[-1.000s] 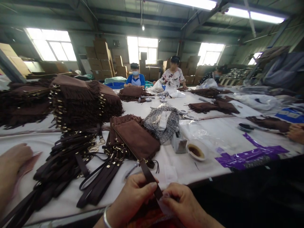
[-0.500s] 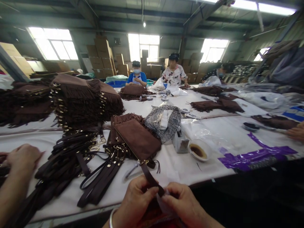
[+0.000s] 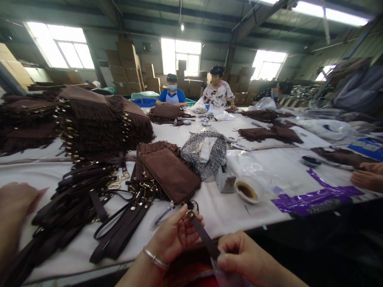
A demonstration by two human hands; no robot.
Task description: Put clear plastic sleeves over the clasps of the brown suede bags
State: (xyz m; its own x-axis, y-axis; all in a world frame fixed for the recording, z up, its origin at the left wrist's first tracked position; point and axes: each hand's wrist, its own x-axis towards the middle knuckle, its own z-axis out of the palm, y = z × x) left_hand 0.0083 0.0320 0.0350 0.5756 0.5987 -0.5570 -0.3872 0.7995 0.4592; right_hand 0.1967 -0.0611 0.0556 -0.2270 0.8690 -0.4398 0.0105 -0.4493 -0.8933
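Note:
A dark brown strap (image 3: 206, 236) slants down from a brown zipped pouch (image 3: 173, 175) on the table. Near its metal stud, my left hand (image 3: 176, 233) has the upper end between thumb and curled fingers; a silver bangle circles that wrist. Closed over the strap's lower part is my right hand (image 3: 239, 253), thumb on top. A piece of thin clear plastic (image 3: 226, 275) hangs below the right hand, partly hidden by it. The pouch lies on other fringed brown pouches, left of a crumpled black-and-white speckled bag (image 3: 194, 149).
Loose dark straps (image 3: 72, 199) and a tall pile of fringed pouches (image 3: 89, 123) occupy the left. A bowl of brown liquid (image 3: 247, 190) stands beside a metal block (image 3: 225, 179). Purple plastic (image 3: 317, 199) lies right. Co-workers' hands (image 3: 14, 203) show at both edges; people sit opposite.
My left hand has moved up the strap to its stud end beside the pouch. My right hand has shifted slightly right and down, and the strap now stretches between both hands.

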